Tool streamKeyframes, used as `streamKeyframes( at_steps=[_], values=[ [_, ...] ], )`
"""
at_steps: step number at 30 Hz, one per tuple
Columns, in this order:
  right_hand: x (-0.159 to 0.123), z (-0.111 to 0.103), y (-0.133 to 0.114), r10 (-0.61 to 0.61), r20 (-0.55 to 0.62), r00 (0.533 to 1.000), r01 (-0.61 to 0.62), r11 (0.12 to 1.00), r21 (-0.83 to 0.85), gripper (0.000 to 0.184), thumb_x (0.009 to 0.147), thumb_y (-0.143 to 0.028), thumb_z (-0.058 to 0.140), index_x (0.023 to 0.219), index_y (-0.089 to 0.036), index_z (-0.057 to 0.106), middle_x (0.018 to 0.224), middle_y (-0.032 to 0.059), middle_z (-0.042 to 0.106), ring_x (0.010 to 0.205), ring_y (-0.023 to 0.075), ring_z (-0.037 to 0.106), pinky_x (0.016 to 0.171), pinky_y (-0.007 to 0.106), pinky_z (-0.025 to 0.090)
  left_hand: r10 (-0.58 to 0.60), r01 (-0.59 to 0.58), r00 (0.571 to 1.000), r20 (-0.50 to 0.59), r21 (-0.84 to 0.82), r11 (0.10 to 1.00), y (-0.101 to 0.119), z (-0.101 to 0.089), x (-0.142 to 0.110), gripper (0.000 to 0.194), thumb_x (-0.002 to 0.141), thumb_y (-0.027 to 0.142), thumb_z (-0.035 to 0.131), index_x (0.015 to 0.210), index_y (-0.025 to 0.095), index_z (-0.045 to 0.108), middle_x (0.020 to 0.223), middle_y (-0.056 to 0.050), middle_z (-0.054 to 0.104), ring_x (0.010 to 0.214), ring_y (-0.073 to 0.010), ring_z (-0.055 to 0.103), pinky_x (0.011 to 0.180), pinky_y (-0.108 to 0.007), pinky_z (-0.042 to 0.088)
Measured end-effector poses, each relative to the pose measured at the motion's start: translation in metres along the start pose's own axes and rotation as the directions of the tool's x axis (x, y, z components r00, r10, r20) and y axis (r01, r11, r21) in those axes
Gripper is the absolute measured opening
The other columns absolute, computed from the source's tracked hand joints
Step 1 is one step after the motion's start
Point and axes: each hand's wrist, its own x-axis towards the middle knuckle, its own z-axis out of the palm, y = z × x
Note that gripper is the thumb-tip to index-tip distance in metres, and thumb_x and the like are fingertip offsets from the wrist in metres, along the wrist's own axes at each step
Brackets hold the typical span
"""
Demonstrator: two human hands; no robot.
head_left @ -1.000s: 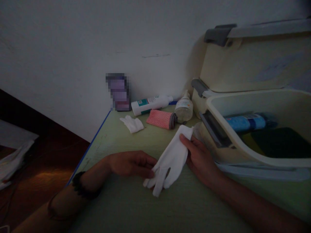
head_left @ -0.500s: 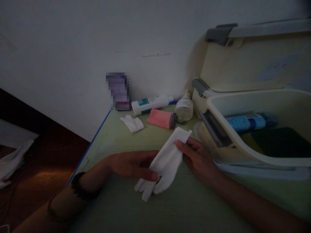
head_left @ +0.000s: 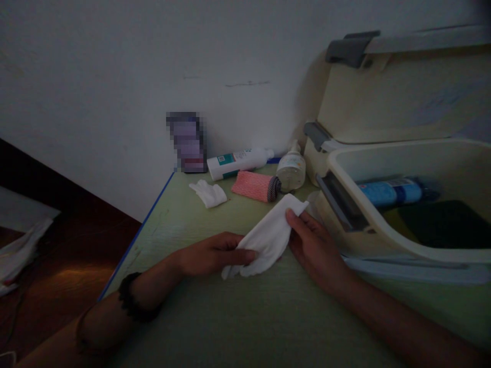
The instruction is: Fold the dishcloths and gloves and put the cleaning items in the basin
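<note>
A black beaded bracelet (head_left: 128,301) circles the left wrist (head_left: 166,268), a thin reddish cord (head_left: 79,332) the forearm (head_left: 105,319).

There are two hands, left hand (head_left: 213,255) and right hand (head_left: 316,245); two gloves, one held glove (head_left: 268,239), one loose glove (head_left: 209,194); two bottles on the table (head_left: 192,322), white bottle (head_left: 238,162) and clear bottle (head_left: 291,170); one cloth (head_left: 252,186); one phone (head_left: 188,143); one box (head_left: 383,245); one blue pack (head_left: 391,192); one dark pad (head_left: 447,225); two wristbands (head_left: 134,299).
</note>
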Motion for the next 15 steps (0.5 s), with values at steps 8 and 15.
streamKeyframes(
  at_steps=[8,15],
  values=[
    [0.000,0.002,-0.001,-0.057,-0.043,0.997,0.055,0.997,-0.047,0.024,0.078,-0.038,0.061,0.098,-0.025,0.058,0.082,-0.0009,0.061,0.073,0.0153,0.056,0.061,0.028,0.044,0.013,0.014,0.998,0.055,-0.457,0.889,-0.010,-0.003,0.010,0.030,0.088,0.027,0.048,0.107,0.007,0.059,0.101,-0.017,0.067,0.087,-0.0239,0.066,0.077,-0.035,0.050],
    [0.000,-0.003,-0.003,-0.257,-0.038,0.966,0.232,0.918,-0.320,0.030,0.074,-0.026,0.064,0.101,-0.024,0.050,0.100,0.0029,0.061,0.093,0.0195,0.057,0.082,0.036,0.045,-0.007,0.033,0.999,0.048,-0.579,0.815,-0.012,-0.007,0.013,0.043,0.094,0.036,0.033,0.111,0.004,0.055,0.102,-0.018,0.067,0.091,-0.0251,0.065,0.081,-0.037,0.047]
  ],
)
